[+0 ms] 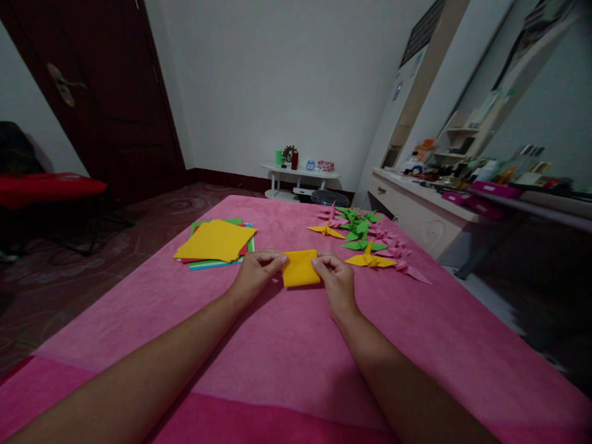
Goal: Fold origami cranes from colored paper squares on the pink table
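Observation:
A folded yellow paper lies on the pink cloth in the middle of the table. My left hand pinches its left edge with fingers closed. My right hand pinches its right edge, fingers curled on the paper. To the left, a stack of coloured paper sheets lies flat with a yellow sheet on top. At the right, several folded paper cranes in yellow, green and pink lie in a loose group.
A white dresser with clutter stands close to the table's right side. A small white side table with bottles stands by the far wall. A dark door and a red seat are at the left.

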`<state>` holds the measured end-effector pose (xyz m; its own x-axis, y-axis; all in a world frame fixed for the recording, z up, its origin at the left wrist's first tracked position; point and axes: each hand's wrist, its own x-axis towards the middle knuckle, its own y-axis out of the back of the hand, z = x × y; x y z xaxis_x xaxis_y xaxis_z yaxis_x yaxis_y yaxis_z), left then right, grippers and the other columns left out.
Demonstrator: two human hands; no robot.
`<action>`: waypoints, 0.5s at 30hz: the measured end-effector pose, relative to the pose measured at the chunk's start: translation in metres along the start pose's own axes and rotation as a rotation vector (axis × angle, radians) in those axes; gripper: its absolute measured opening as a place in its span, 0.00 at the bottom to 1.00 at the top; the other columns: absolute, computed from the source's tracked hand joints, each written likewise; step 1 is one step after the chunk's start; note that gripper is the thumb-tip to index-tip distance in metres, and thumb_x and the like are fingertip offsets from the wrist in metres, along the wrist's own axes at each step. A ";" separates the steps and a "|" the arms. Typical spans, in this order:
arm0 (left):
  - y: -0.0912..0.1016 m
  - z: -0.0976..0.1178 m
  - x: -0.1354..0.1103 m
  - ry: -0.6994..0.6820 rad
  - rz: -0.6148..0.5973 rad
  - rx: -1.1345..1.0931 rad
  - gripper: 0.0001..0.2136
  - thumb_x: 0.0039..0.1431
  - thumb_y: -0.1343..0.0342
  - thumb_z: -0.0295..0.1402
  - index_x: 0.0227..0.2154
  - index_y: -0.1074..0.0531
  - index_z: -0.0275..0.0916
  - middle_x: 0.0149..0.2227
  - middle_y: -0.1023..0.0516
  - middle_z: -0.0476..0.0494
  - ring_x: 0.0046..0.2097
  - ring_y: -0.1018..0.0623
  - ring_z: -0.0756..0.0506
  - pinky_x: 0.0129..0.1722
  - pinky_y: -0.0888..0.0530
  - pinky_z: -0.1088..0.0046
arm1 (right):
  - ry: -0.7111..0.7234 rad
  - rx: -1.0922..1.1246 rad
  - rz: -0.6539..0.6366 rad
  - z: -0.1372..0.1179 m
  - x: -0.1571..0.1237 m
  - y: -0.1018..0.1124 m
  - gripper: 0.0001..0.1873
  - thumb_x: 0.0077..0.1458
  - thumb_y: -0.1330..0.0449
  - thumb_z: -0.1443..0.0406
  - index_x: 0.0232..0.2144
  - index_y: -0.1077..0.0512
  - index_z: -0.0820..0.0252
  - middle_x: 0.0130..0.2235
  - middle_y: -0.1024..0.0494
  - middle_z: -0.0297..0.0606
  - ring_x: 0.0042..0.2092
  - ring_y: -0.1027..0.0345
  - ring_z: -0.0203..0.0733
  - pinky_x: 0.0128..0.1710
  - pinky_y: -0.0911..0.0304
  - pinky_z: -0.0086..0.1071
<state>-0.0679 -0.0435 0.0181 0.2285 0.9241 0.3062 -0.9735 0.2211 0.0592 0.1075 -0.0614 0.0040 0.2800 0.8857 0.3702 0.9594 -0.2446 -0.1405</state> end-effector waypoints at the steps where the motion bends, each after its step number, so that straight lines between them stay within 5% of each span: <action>1: 0.000 0.000 0.000 0.008 0.003 -0.004 0.11 0.52 0.43 0.37 0.24 0.25 0.33 0.26 0.28 0.46 0.28 0.31 0.51 0.26 0.34 0.77 | -0.007 0.013 0.011 -0.002 0.000 0.000 0.08 0.43 0.37 0.62 0.20 0.28 0.61 0.36 0.26 0.36 0.38 0.33 0.40 0.38 0.39 0.31; 15: -0.003 -0.002 -0.001 -0.018 0.117 -0.020 0.10 0.47 0.39 0.38 0.25 0.24 0.34 0.26 0.24 0.45 0.26 0.28 0.50 0.26 0.31 0.77 | -0.037 -0.014 0.085 -0.006 -0.001 -0.003 0.09 0.41 0.36 0.62 0.17 0.30 0.61 0.29 0.26 0.36 0.33 0.33 0.39 0.34 0.37 0.31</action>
<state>-0.0655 -0.0441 0.0163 0.1130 0.9382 0.3272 -0.9929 0.1185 0.0032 0.1047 -0.0642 0.0098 0.3595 0.8755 0.3229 0.9326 -0.3250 -0.1571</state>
